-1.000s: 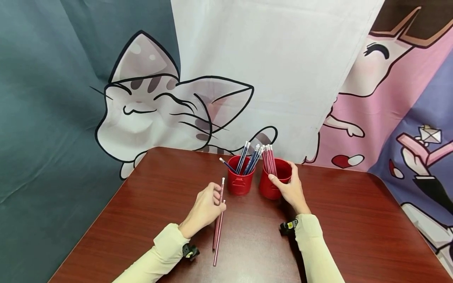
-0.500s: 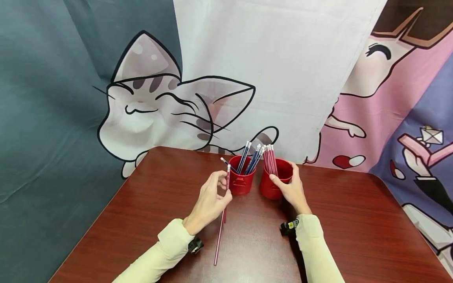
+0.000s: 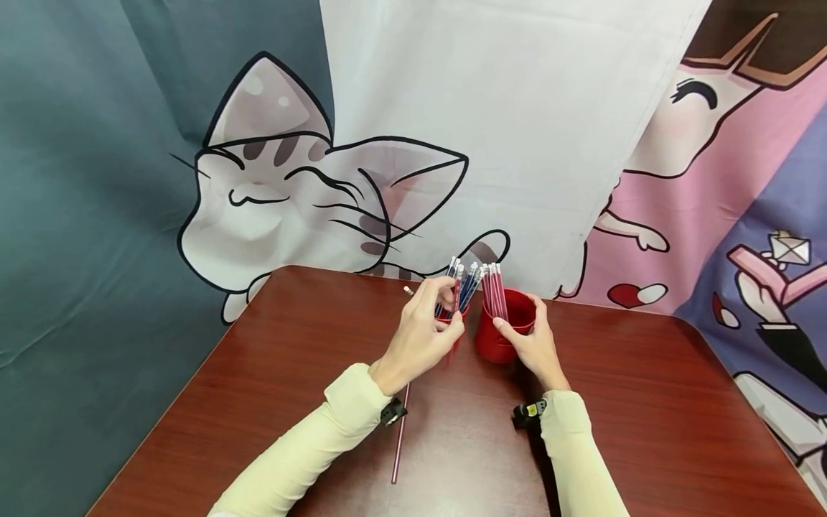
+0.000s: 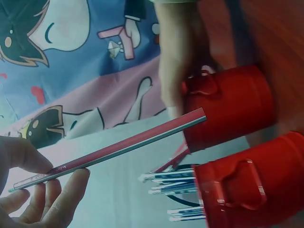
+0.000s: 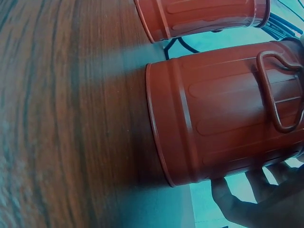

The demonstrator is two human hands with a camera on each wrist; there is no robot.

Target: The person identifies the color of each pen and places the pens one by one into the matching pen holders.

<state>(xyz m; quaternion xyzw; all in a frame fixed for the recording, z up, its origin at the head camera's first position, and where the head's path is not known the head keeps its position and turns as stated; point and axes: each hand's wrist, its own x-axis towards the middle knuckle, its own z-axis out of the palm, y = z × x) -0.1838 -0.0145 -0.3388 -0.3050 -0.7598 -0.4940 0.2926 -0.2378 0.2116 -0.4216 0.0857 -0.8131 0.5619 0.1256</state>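
My left hand (image 3: 416, 337) pinches a pink pencil (image 4: 133, 142) near its eraser end. The pencil is off the table, in front of the left red bucket (image 4: 280, 175), which holds several blue pencils (image 4: 178, 183). In the head view this hand covers much of that bucket. With thumb and fingers on either side of the rim, my right hand (image 3: 531, 352) grips the right red bucket (image 3: 494, 346). Several pink pencils (image 3: 494, 294) lean to the left inside it. Another pink pencil (image 3: 400, 445) lies on the table, its upper part hidden by the left forearm and hand.
Both buckets stand close together near the back of the brown wooden table (image 3: 258, 359). Behind it hangs a cloth (image 3: 530, 143) with cartoon figures. One blue pencil (image 3: 408, 291) sticks out leftward from the left bucket. Black cameras sit on both wrists.
My left hand has lifted one of the two loose pink pencils and carried it rightward and away, to the left bucket's front. My right hand stays on its bucket.
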